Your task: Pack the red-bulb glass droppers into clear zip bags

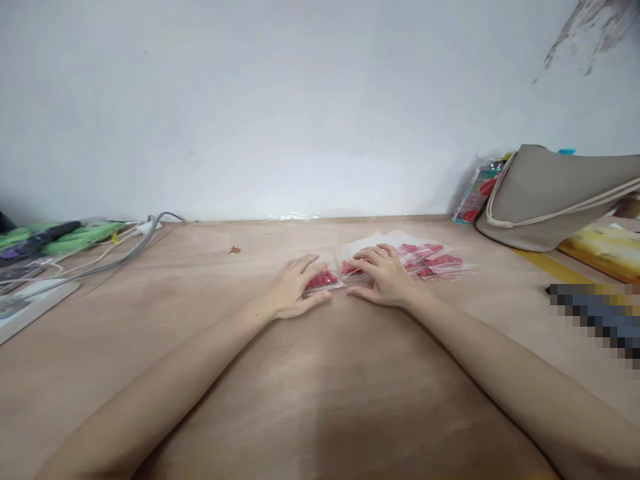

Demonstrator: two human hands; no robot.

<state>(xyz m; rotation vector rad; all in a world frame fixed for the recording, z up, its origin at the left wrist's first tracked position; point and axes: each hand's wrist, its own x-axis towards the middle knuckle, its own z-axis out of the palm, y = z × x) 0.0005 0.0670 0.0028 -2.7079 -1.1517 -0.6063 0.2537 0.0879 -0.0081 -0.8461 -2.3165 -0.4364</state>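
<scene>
Several clear plastic bags with small red pieces inside lie flat on the wooden table. My left hand [295, 287] rests on the left side of one bag [326, 277], its fingers spread and its thumb along the near edge. To its right, my right hand [383, 277] lies over the left end of an overlapping row of bags [440, 260], with its fingers apart and its thumb pointing left. Neither hand is closed around a bag. My fingers hide parts of the bags, and the red pieces are too small to name.
Behind the wooden table [175, 373] rises a pale wall [300, 107]. At right are a grey-beige bag [545, 193], a colourful packet [477, 193] and a yellow package [605, 250]. Grey cable [125, 250], a white power strip [37, 307] and green items [85, 237] sit at left.
</scene>
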